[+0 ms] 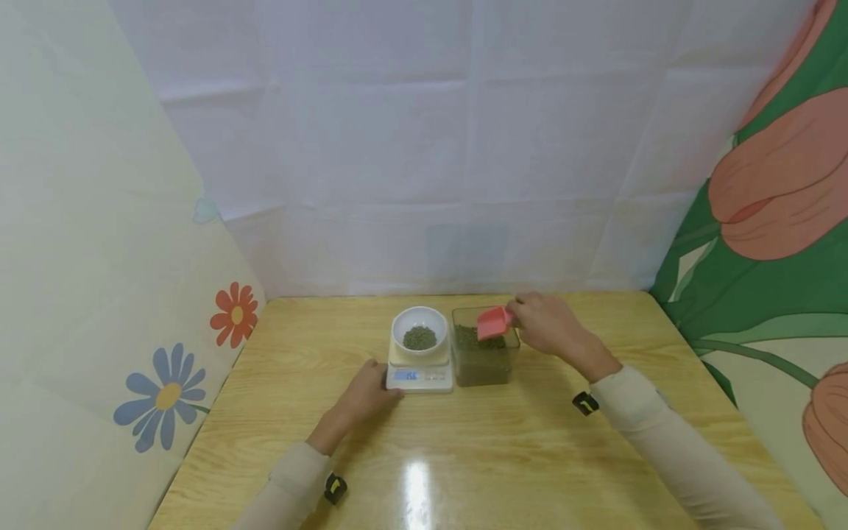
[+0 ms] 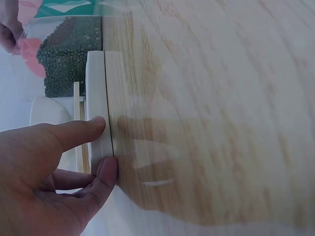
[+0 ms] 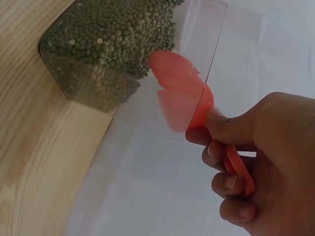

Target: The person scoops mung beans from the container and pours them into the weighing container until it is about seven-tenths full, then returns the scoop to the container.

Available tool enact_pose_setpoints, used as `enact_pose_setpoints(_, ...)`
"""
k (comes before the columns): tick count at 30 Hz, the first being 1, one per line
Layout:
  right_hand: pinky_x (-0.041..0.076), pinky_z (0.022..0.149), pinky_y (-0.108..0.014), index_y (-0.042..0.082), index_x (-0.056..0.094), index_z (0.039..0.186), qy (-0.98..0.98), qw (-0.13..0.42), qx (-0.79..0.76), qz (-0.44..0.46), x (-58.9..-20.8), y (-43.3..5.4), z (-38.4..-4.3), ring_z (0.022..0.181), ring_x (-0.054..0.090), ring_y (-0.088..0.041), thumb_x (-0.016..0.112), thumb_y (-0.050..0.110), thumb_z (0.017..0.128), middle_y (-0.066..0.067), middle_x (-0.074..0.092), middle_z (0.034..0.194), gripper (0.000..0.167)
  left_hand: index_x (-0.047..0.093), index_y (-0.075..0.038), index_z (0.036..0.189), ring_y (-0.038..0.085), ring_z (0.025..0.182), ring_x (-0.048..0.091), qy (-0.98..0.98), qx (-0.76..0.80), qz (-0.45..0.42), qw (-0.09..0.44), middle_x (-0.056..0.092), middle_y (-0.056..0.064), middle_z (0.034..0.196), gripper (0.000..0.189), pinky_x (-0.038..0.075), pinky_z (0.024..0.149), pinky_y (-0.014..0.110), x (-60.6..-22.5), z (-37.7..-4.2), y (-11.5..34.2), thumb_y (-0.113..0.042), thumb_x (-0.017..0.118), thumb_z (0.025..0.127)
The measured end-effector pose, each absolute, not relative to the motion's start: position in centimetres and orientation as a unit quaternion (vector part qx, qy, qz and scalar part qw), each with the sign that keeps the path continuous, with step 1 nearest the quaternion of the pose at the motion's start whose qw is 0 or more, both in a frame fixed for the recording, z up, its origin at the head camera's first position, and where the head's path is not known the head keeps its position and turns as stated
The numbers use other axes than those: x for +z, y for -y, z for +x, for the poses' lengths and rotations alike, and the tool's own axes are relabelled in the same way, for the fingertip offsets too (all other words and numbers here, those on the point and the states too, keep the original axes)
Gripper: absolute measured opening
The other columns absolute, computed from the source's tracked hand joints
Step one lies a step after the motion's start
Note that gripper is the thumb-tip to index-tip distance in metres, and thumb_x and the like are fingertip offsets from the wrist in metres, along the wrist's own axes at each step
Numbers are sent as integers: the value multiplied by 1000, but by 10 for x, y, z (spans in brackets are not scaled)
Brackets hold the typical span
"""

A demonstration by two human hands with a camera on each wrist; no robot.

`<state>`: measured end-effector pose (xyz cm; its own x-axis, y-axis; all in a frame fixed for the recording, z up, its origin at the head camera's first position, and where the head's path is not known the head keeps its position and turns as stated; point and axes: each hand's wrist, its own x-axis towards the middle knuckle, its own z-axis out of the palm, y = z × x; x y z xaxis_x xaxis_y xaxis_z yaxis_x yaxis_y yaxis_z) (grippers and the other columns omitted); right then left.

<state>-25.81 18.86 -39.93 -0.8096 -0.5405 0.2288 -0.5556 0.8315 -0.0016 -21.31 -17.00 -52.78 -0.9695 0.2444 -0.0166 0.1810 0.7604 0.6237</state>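
On the table stands a white kitchen scale (image 1: 419, 379), its display reading what looks like 156. A white bowl (image 1: 420, 316) on top of it holds small green beans, which look like mung beans (image 1: 419, 338). My left hand (image 1: 367, 388) holds the scale by its left front corner, thumb at the front (image 2: 44, 172). Right of the scale is a clear plastic box (image 1: 482, 368) partly filled with green beans (image 2: 71, 54). My right hand (image 1: 546, 324) grips the handle of a red scoop (image 1: 493, 323), fingers curled round it (image 3: 275, 152). The scoop is tilted inside the box, above the beans.
A wooden table (image 1: 530, 449) carries everything. White cloth (image 1: 430, 147) hangs behind it, with flower-printed sheets on the left (image 1: 79, 258) and right (image 1: 782, 294). Black wrist devices show near both sleeves.
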Motion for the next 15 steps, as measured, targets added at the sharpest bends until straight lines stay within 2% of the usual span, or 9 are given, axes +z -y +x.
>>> enact_pose_setpoints(7, 55, 62, -37, 1, 75, 105, 954, 107, 13, 280, -401, -185, -261, 79, 65, -25, 75, 11, 95, -12, 72, 95, 14, 73, 3, 121, 18, 87, 49, -937, 325, 115, 44, 58, 7, 96, 40, 51, 77, 34, -528, -213, 169, -17, 86, 88)
enact_pose_setpoints(15, 54, 59, -34, 2, 75, 100, 953, 107, -7, 282, -402, -183, -265, 74, 63, -22, 78, 10, 92, -9, 71, 90, 13, 73, 2, 123, 19, 87, 50, -936, 329, 112, 47, 58, 7, 98, 42, 53, 79, 35, -526, -212, 169, -17, 86, 89)
